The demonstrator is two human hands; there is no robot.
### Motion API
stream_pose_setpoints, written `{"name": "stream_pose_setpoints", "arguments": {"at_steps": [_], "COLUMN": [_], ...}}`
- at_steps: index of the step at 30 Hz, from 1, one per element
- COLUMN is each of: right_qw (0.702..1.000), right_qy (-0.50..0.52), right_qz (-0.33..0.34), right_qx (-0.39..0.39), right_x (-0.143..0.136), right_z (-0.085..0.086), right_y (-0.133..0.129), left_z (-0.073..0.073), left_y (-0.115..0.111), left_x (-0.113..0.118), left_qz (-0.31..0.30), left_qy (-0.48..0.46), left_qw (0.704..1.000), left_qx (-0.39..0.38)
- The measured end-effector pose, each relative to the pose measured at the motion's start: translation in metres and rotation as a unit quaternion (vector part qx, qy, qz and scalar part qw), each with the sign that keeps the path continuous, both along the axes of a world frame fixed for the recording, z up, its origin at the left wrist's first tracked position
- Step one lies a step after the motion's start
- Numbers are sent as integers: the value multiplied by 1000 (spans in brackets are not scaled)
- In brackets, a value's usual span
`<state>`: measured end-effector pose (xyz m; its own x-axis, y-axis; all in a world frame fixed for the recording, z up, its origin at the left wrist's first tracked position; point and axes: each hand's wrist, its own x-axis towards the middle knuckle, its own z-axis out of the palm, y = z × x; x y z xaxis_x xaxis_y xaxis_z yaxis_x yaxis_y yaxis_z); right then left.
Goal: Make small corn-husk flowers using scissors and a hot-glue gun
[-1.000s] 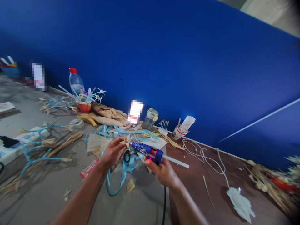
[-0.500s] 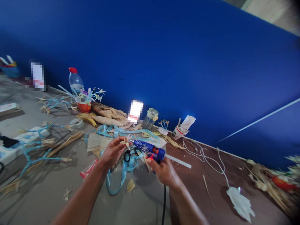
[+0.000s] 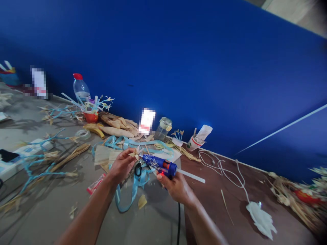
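Note:
Between the fingertips of my left hand (image 3: pixel 123 165) is a small pale flower (image 3: pixel 135 154) with pointed petals, apparently of dried husk. My right hand (image 3: pixel 176 187) grips a blue hot glue gun (image 3: pixel 158 164). Its nozzle points left and meets or nearly meets the flower; the exact contact is too small to make out. A clear glue stick (image 3: pixel 191 175) juts from the gun's back, and a red light glows near my thumb. Below the nozzle lie scissors with black handles (image 3: pixel 138 169), partly hidden. Light blue ribbon (image 3: pixel 120 200) loops over the table beneath my hands.
Blue-wrapped stems (image 3: pixel 33 173) and a power strip (image 3: pixel 15 166) lie at left. Dried husks (image 3: pixel 117 122), a bottle (image 3: pixel 81 90), a red cup (image 3: pixel 91 115), a glass jar (image 3: pixel 163 129) and a white cup (image 3: pixel 194 143) line the blue partition. A white cable (image 3: pixel 230 177) curls at right.
The glue gun and my right hand have shifted slightly left and down, with the nozzle closer to the flower. The view has moved a little. Both holds are the same.

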<state>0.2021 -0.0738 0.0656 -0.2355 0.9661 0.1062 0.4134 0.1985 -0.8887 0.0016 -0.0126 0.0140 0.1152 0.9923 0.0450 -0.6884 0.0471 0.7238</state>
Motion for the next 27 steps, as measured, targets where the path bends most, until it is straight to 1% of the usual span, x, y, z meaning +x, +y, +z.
{"name": "stream_pose_setpoints", "arguments": {"at_steps": [4, 8, 15, 22, 27], "right_qw": [1000, 1000, 1000, 999, 999], "right_qy": [5, 6, -10, -35, -45], "right_qz": [-13, -20, -21, 0, -12], "right_qx": [2, -8, -7, 16, 7], "right_x": [-1, -1, 0, 0, 0], "right_z": [4, 6, 4, 4, 4], "right_y": [0, -1, 0, 1, -1], "left_z": [3, 2, 0, 0, -1], "left_y": [-1, -2, -1, -1, 0], "left_x": [0, 1, 1, 0, -1], "left_qz": [3, -1, -12, -31, -29], "left_qy": [7, 7, -22, -46, -51], "left_qw": [1000, 1000, 1000, 998, 998], "left_qx": [-5, -4, -5, 6, 6]}}
